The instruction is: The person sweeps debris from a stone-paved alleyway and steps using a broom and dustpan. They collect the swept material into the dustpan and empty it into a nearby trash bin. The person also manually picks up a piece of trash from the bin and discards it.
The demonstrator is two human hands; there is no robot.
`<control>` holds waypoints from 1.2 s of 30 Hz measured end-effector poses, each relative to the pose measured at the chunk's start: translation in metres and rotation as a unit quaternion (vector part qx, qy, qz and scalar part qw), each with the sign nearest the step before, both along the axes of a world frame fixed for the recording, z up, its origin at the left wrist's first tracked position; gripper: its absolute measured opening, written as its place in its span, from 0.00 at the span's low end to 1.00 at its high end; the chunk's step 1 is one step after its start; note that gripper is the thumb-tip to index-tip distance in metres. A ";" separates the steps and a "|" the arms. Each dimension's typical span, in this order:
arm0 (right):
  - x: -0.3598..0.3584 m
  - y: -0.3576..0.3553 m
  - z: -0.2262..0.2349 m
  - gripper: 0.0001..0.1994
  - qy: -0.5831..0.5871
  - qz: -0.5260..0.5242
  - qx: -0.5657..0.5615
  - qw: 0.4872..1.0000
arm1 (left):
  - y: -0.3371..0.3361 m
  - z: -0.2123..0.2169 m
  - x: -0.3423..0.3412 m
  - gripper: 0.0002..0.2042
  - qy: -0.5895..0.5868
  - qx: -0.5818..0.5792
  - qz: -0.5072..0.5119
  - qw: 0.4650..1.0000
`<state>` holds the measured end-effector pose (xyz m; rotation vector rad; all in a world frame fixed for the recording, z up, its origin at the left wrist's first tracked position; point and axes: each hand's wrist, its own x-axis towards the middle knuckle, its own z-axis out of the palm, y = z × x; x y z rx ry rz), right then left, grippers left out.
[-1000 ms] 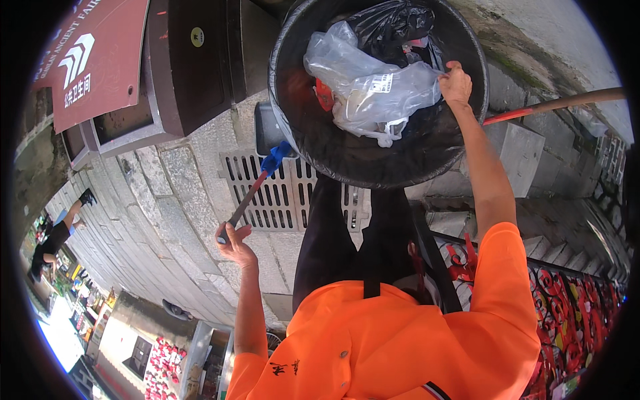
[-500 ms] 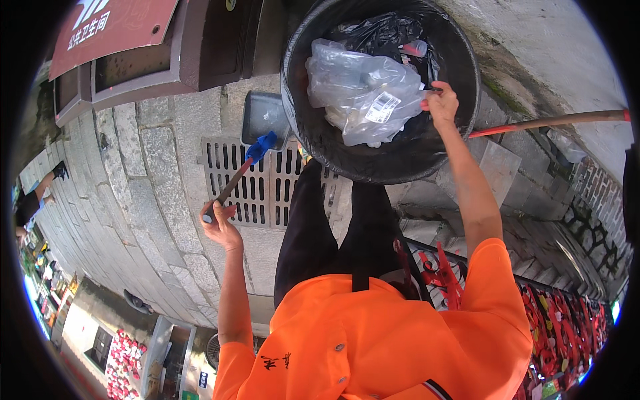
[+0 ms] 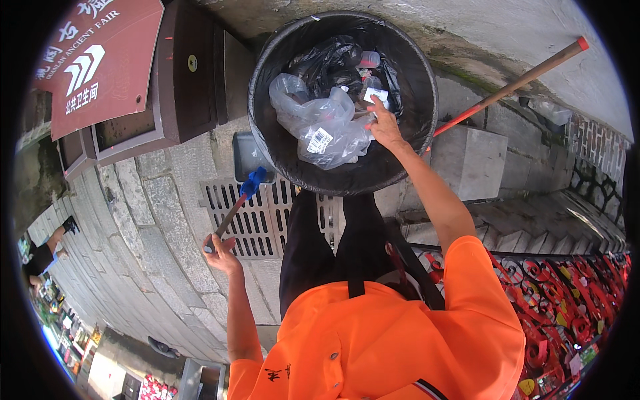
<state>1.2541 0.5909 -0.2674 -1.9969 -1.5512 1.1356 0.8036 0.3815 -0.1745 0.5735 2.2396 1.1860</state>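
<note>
My left hand [image 3: 223, 253] is wrapped round the grip of a long handle [image 3: 231, 217]. A blue cloth [image 3: 254, 182] is tied on that handle, which leads down toward a grey dustpan [image 3: 248, 155] on the ground. My right hand [image 3: 388, 128] reaches inside a round black bin [image 3: 259, 127] lined with black plastic. Its fingers are closed at the edge of a clear plastic bag [image 3: 308, 120] that bears a white label. Close to the fingertips lie a white piece [image 3: 377, 95] and a clear cup [image 3: 369, 60] with red on it.
A wooden pole [image 3: 520, 83] with a red lower part leans right of the bin. Left stand a brown cabinet [image 3: 177, 80] and a red sign [image 3: 100, 60]. A drain grate [image 3: 243, 230] lies before my feet. Red ornaments [image 3: 553, 313] hang at the right; a passer-by [image 3: 50, 250] is far left.
My right hand has moved left and further into the bin. The clear bag has slumped lower, and more rubbish shows beside it. My left hand keeps hold of the handle; the view has shifted.
</note>
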 end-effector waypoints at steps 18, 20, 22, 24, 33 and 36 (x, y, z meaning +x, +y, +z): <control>0.202 0.075 0.158 0.14 -0.623 0.447 -0.144 0.626 | 0.012 0.022 0.026 0.15 -0.114 -0.082 0.084 0.987; 0.220 0.077 0.144 0.13 -0.611 0.425 -0.225 0.629 | 0.012 0.021 0.034 0.14 -0.117 -0.077 0.082 0.987; 0.241 0.069 0.128 0.11 -0.622 0.463 -0.228 0.589 | 0.010 0.024 0.043 0.14 -0.124 -0.083 0.082 0.985; 0.248 0.064 0.124 0.10 -0.600 0.442 -0.282 0.605 | 0.009 0.028 0.055 0.14 -0.133 -0.095 0.081 0.983; 0.273 0.004 0.123 0.07 -0.539 0.454 -0.244 0.666 | 0.000 0.017 0.046 0.16 -0.143 -0.129 0.113 0.975; 0.272 -0.015 0.143 0.07 -0.532 0.423 -0.252 0.689 | -0.005 0.005 0.017 0.14 -0.144 -0.170 0.126 0.967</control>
